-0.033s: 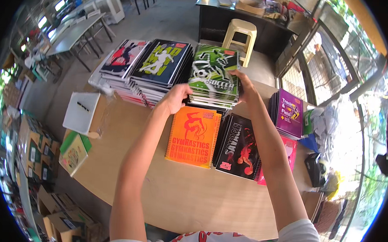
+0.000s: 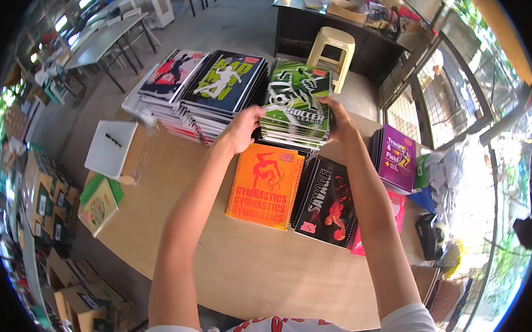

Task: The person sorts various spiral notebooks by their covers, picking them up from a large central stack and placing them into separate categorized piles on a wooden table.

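A stack of green spiral notebooks [image 2: 297, 96] with a soccer player on the cover stands at the far middle of the table, between my two hands. My left hand [image 2: 242, 129] is closed against its left side, fingers bent at the near-left corner. Along the right edge lies my right hand [image 2: 340, 123], its thumb on the top cover and the other fingers hidden down the side. Just nearer, an orange spiral notebook [image 2: 264, 184] lies flat. Beside it is a black notebook [image 2: 327, 198] with a red basketball player.
Left of the green stack are tall piles of dark blue notebooks [image 2: 225, 81] and red-and-white notebooks [image 2: 174, 73]. Purple notebooks [image 2: 397, 157] and a pink notebook [image 2: 396, 219] sit at the right. A white tray [image 2: 107, 150] with a pen is at the table's left edge. Beyond stands a beige stool [image 2: 333, 44].
My left hand has shifted slightly up along the stack's left side. The right hand keeps its place on the stack. The whole view has tilted a little.
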Available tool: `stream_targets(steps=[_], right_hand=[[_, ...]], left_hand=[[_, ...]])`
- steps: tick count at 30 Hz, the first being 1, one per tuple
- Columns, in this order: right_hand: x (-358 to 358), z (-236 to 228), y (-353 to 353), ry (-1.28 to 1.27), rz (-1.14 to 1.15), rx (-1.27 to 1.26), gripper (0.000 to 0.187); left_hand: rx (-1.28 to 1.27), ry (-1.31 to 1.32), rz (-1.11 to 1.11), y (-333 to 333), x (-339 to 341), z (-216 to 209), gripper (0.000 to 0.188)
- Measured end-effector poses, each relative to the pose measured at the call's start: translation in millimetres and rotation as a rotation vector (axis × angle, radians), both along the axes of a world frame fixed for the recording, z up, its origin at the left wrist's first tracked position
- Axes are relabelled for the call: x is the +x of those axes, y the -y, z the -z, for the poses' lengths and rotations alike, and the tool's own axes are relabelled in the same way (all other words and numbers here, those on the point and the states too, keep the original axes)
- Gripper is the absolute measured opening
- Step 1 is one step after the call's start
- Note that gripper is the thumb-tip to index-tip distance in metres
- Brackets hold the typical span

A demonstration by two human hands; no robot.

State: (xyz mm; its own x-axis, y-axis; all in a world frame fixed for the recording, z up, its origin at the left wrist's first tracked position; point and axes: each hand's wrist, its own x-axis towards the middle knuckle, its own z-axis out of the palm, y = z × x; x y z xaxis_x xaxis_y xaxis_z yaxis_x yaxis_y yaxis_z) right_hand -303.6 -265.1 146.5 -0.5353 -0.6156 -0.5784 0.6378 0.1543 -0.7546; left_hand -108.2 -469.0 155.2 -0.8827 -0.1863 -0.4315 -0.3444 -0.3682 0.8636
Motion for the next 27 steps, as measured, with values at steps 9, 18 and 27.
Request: stream_targets(steps=[9, 18, 27], right_hand=[[10.6, -8.3, 7.8, 0.069, 0.052, -0.275, 0.048], [0.9, -17.0, -1.8, -0.018, 0.027, -0.076, 0.050], [-14.8, 26.0, -43.7, -0.116, 0.099, -0.485, 0.040]], left_hand=[[-0.113, 0.041, 0.105, -6.1, -33.5, -19.6, 0.070], [0.045, -0.055, 0.110, -0.7, -38.4, -12.8, 0.065], [0.045, -0.029, 0.100, -37.7, -75.8, -5.1, 0.082]])
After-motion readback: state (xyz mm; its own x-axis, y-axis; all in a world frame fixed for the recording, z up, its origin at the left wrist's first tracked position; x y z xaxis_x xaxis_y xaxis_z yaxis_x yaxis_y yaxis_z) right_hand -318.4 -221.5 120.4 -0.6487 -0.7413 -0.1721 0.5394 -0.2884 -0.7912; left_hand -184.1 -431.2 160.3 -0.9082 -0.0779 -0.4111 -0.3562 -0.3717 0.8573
